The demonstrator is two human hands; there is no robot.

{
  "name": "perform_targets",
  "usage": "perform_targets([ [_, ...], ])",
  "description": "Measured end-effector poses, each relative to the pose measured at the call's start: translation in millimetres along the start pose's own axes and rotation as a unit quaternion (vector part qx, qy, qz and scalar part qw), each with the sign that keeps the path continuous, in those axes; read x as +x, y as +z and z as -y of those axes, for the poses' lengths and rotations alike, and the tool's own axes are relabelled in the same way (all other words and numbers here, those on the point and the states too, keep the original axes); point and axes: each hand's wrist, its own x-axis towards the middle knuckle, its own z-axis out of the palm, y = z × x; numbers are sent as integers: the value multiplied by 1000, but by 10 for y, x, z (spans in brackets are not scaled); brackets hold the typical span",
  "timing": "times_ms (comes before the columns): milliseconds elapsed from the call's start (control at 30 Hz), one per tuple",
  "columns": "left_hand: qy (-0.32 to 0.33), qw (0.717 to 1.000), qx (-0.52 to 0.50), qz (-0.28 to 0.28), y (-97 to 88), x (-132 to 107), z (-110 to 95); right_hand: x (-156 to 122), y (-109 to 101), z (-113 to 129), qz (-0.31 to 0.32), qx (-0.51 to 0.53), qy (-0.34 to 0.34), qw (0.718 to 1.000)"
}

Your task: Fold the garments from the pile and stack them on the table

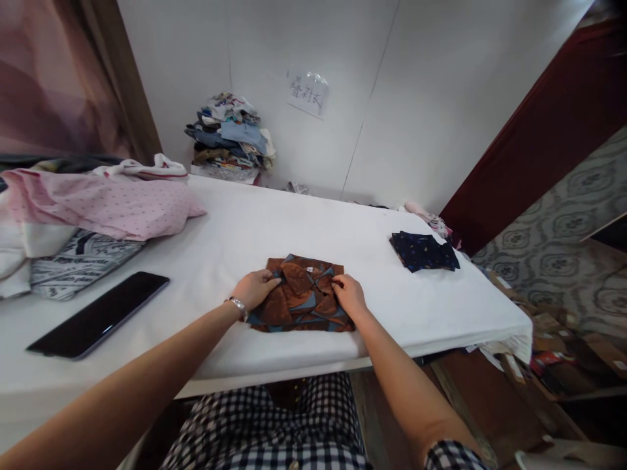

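A brown shirt (301, 300) with blue-grey patches lies folded into a compact rectangle near the table's front edge, its collar towards the far side. My left hand (252, 289) pinches the fabric at the shirt's left side, close to the collar; a silver bracelet circles that wrist. On the opposite side, my right hand (349, 294) has its thumb and fingers closed on the shirt's right edge. Farther right on the table rests a folded dark garment (424, 252) with small coloured spots, apart from both hands.
A black phone or tablet (100, 313) lies at the left on the white-covered table (313, 219). Behind it are a pink dotted garment (112, 202) and other loose clothes. A tall clothes stack (232, 137) stands by the wall, near a paper sign (308, 93). Boxes (548, 323) sit below right.
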Motion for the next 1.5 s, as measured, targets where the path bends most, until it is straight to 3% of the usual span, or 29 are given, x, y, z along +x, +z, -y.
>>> perform_targets([
  [100, 4, 1000, 18, -13, -30, -20, -9, -9, -1, -36, -16, 24, -4, 1000],
  [233, 18, 993, 70, -88, -119, -67, 33, -33, -134, -84, -74, 35, 39, 996],
  [400, 31, 990, 117, -71, -70, -53, -5, -9, -235, -50, -6, 2, 129, 992],
  [500, 38, 992, 111, -43, 20, -35, -120, 32, -170, 31, 22, 36, 96, 994],
  [567, 30, 994, 99, -38, 60, -24, -194, 65, -111, 77, 6, 69, 63, 996],
  [733, 70, 991, 17, -116, 53, 39, -257, 193, -43, 69, -101, 140, 3, 985],
  [933, 52, 993, 25, -105, 99, 202, -78, 299, -26, -27, -54, 63, 34, 996],
  [1033, 63, 986, -18, -152, 92, 204, -15, 226, -76, 63, -80, 33, 2, 996],
  [1100, 96, 973, -17, -208, 74, 156, -18, 133, -99, 183, -83, 11, -42, 996],
  [1167, 178, 957, 21, -228, 86, 89, -36, 26, -75, 310, -45, -29, -94, 994],
  [1267, 295, 939, 127, -126, 202, 13, -33, -109, 46, 431, 77, -99, -141, 982],
  [1367, 288, 938, 190, -25, 364, 12, 19, -164, 168, 448, 162, -136, -134, 968],
  [1500, 266, 944, 195, -4, 443, 75, 62, -127, 195, 425, 168, -125, -123, 970],
])
